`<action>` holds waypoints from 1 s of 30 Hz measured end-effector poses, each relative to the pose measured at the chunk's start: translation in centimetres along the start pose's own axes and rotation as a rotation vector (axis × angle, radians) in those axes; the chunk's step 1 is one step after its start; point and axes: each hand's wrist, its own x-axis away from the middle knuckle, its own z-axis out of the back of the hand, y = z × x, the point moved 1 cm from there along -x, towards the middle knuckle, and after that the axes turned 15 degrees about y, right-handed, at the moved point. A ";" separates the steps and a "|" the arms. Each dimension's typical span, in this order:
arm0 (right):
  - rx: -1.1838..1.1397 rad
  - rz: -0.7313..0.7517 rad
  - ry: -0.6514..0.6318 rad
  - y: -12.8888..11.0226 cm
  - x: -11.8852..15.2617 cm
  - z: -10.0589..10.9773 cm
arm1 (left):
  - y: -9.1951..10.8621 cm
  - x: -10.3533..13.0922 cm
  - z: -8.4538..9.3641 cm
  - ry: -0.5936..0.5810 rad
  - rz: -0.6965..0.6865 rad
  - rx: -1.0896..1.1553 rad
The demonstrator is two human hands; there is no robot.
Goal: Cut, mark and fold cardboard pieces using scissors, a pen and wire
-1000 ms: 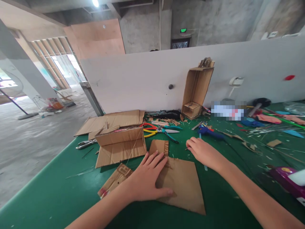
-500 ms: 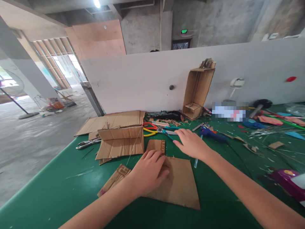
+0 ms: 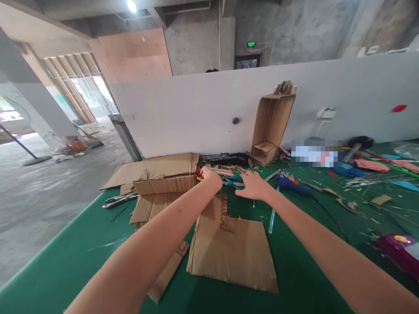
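My left hand [image 3: 211, 177] reaches across the table, fingers curled at the coloured tool handles beyond the cardboard; what they hold is hidden. Red and yellow handle ends [image 3: 199, 178] show beside it, and thin pale sticks [image 3: 224, 172] lie just behind. My right hand [image 3: 254, 186] is open, thumb and fingers apart, beside the teal-handled pliers [image 3: 235, 181]. Nearer me lies a flat cardboard piece [image 3: 234, 253], with a narrow cardboard strip [image 3: 170, 272] left of it under my left forearm. A folded cardboard piece [image 3: 163, 185] is partly covered by that arm.
Scissors [image 3: 119, 199] lie at the left. A tall open cardboard box [image 3: 273, 124] stands against the white partition [image 3: 183, 113]. On the right are a blue glue gun [image 3: 294, 185], a clear stick [image 3: 272, 220], scraps and a purple object [image 3: 397, 255].
My left hand has left the flat cardboard and moved forward to the tool handles. The cardboard strip has shifted toward me. My right hand has moved slightly, staying near the teal-handled pliers.
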 end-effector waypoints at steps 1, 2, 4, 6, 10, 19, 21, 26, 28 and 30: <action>-0.007 -0.024 0.026 0.2 0.4 0.1 | 0.0 -0.3 -0.3 -0.042 0.015 -0.024; -0.015 -0.053 0.053 0.5 0.7 0.3 | -0.1 -0.6 -0.4 -0.089 0.030 -0.055; -0.039 -0.124 0.105 1.2 1.4 0.6 | -0.6 -1.0 -0.4 -0.155 0.044 -0.096; -0.083 -0.206 0.149 2.0 2.1 1.0 | -1.3 -1.2 -0.2 -0.176 0.027 -0.099; -0.266 -0.380 0.228 3.6 3.4 1.6 | -2.1 -1.4 -0.1 -0.162 -0.063 -0.060; -1.013 -0.651 0.588 3.6 3.9 1.9 | 0.2 -2.4 2.8 -0.008 -0.172 0.278; -1.161 -0.660 0.692 3.3 3.9 1.8 | 0.0 -2.8 4.2 0.070 -0.135 0.425; -1.413 -0.635 0.749 2.1 3.9 1.6 | -1.6 -1.9 5.4 0.229 0.023 0.955; -1.473 -0.612 0.705 1.0 3.5 1.5 | -1.0 -0.8 4.6 0.264 0.088 1.189; -1.516 -0.577 0.658 -0.3 3.0 1.6 | 0.5 0.5 3.3 0.262 0.138 1.397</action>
